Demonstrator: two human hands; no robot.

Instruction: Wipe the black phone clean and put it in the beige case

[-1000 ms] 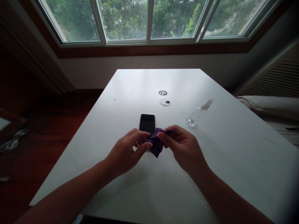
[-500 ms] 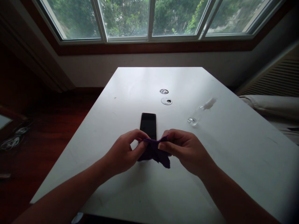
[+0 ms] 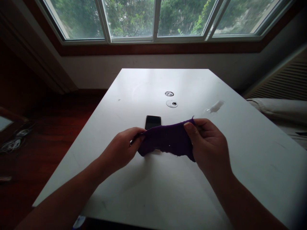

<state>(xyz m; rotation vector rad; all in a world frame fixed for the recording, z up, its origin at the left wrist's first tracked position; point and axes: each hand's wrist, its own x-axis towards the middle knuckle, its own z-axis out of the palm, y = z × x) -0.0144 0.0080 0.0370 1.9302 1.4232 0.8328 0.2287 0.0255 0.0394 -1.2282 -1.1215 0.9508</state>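
A dark purple cloth [image 3: 168, 139] with ragged lower edges and a few tiny holes is stretched between my hands above the table. My left hand [image 3: 126, 145] pinches its left end between thumb and fingers. At the upper right corner, my right hand [image 3: 208, 140] grips it, thumb on top; a loose thread sticks up there. Behind the cloth lies a smartphone [image 3: 153, 121] with a dark screen, its lower part mostly covered from view.
The white table [image 3: 134, 195] narrows towards the window. Two round discs, a patterned one [image 3: 169, 94] and a pale one [image 3: 172, 103], lie beyond the phone. A clear plastic piece with a whitish end [image 3: 216, 106] lies to the right, partly hidden behind my right hand.
My hands have moved apart, the right one going right and slightly up. The bunched cloth is now spread out flat between them, and my right hand covers part of the clear plastic piece.
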